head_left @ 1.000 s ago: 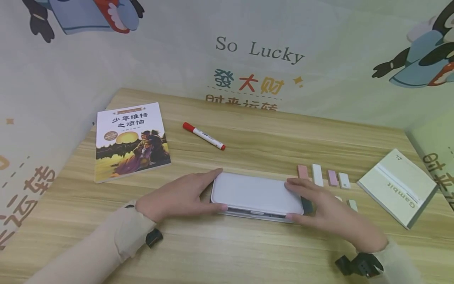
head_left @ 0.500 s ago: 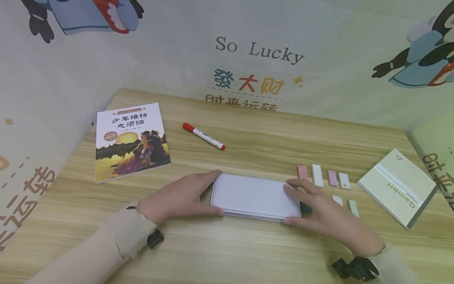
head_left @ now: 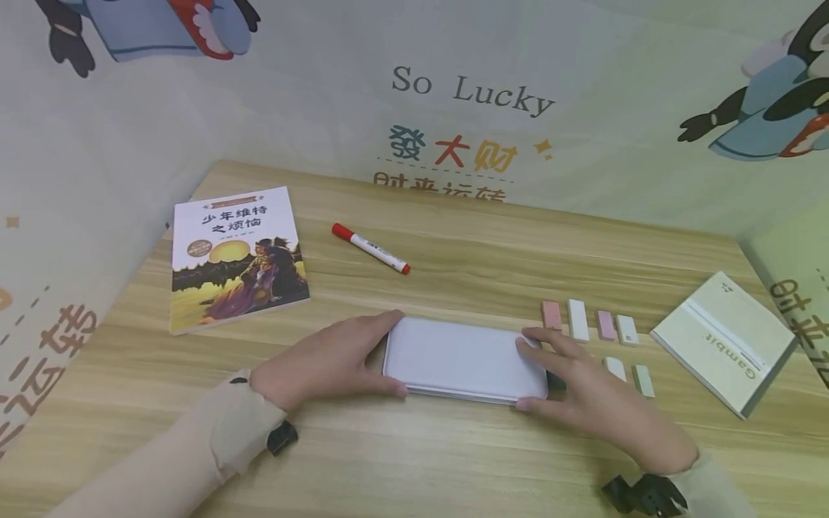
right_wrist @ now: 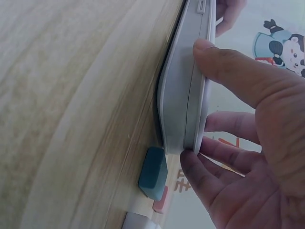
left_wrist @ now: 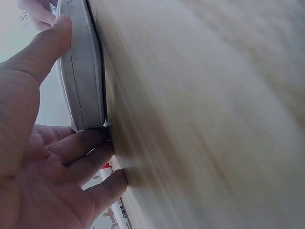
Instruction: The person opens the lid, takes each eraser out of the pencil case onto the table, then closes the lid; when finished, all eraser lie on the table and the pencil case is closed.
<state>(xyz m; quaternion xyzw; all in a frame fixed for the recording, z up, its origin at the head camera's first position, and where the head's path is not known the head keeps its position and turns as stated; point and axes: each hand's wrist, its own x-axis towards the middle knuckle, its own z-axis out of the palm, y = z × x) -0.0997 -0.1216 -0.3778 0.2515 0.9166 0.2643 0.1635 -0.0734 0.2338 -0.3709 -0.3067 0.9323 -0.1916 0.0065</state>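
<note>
A flat white pencil case [head_left: 466,356] lies on the wooden table with its lid down. My left hand [head_left: 330,358] holds its left end, thumb at the near edge and fingers at the far corner. The right hand [head_left: 592,381] grips the opposite end, its thumb on the near edge and fingertips on the lid and far side. From the right wrist view, a thin seam runs along the case's side [right_wrist: 183,90]. Just beyond that end sits a dark green eraser [right_wrist: 152,174], partly hidden by my right fingers in the head view.
Several small erasers stand to the right, among them a pink one [head_left: 551,315], a purple one [head_left: 605,325] and a light green one [head_left: 643,380]. A cream notebook [head_left: 725,345] lies far right. At the back are a red marker [head_left: 370,248] and an illustrated book [head_left: 239,259].
The pencil case's lid has come down, and the gap along its near edge has gone. My right hand has shifted slightly left; the left hand has barely moved.
</note>
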